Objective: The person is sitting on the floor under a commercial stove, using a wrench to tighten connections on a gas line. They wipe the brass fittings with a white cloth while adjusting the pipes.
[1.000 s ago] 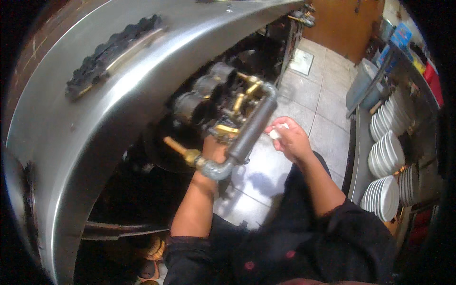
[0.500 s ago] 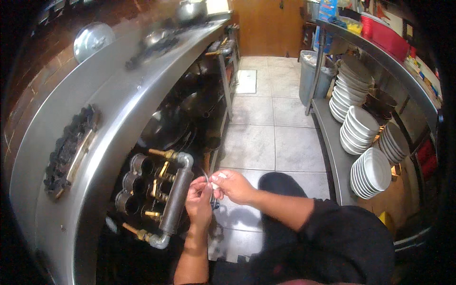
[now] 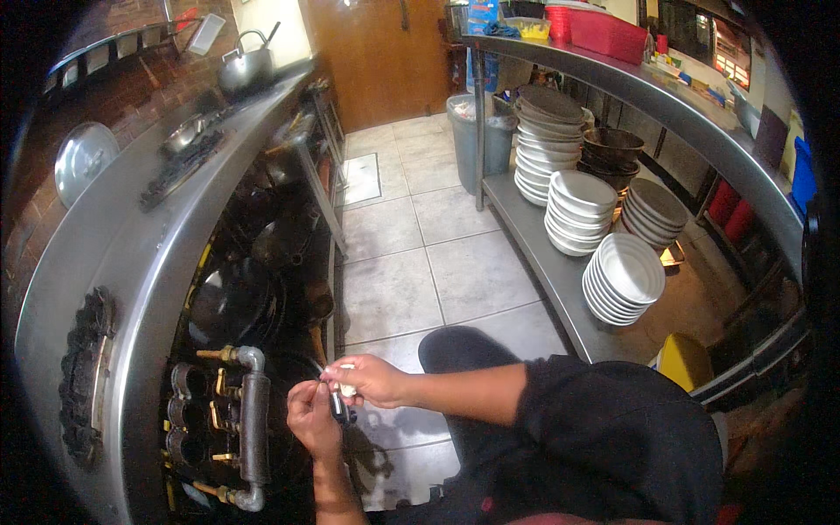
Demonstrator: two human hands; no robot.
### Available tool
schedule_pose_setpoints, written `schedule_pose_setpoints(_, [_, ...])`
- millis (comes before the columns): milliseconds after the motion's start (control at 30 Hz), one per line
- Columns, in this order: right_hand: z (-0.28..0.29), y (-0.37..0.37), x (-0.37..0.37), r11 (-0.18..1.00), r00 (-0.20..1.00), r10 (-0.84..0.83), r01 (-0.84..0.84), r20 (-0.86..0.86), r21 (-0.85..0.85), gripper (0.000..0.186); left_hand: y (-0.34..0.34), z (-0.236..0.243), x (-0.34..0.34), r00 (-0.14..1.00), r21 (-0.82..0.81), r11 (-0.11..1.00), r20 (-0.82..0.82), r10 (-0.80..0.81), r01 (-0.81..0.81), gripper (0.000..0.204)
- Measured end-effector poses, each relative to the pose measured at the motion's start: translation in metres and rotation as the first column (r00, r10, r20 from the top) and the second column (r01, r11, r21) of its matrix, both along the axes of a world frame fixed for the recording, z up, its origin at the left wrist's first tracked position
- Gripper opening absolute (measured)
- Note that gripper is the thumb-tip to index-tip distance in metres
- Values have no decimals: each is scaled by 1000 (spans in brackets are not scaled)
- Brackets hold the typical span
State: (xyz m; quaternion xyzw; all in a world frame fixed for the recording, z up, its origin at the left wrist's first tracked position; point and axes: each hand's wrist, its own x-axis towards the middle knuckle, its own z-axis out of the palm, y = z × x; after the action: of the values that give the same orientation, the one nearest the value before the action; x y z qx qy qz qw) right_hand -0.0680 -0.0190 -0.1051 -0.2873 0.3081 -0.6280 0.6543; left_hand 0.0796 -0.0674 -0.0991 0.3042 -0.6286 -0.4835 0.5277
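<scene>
Both of my hands meet in front of the pipe assembly, fingertips almost touching. My right hand [image 3: 372, 381] is closed around a small white thing [image 3: 348, 380], whose kind I cannot make out. My left hand [image 3: 313, 416] pinches at the same spot with bent fingers; what lies between them is too small to name. A short black piece [image 3: 339, 405] with a light streak shows just below the fingertips. Left of my hands is a grey metal pipe [image 3: 255, 429] with elbows and brass valves [image 3: 222, 383], next to round dark burner pieces [image 3: 189, 411].
A steel stove counter [image 3: 166, 254] runs along the left, with dark pans [image 3: 229, 302] under it. On the right, a steel shelf [image 3: 525, 232] bears stacked white bowls [image 3: 626, 276] and plates. A grey bin [image 3: 481, 144] stands near the wooden door [image 3: 372, 61].
The view has swung to the right, so the counter, pipe and shelf sit further left and lower. My hands stay together, and the black piece shows more clearly below the fingers.
</scene>
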Motion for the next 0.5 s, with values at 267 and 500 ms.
schedule_pose_setpoints(267, [1, -1, 5, 993, 964, -121, 112, -237, -48, 29, 0, -5, 8, 997, 91, 994, -48, -52, 56, 12])
schedule_pose_setpoints(500, [1, 0, -26, 982, 968, -172, 153, -182, -111, 18, 2, 15, 8, 987, -25, 999, 155, -37, 41, 14])
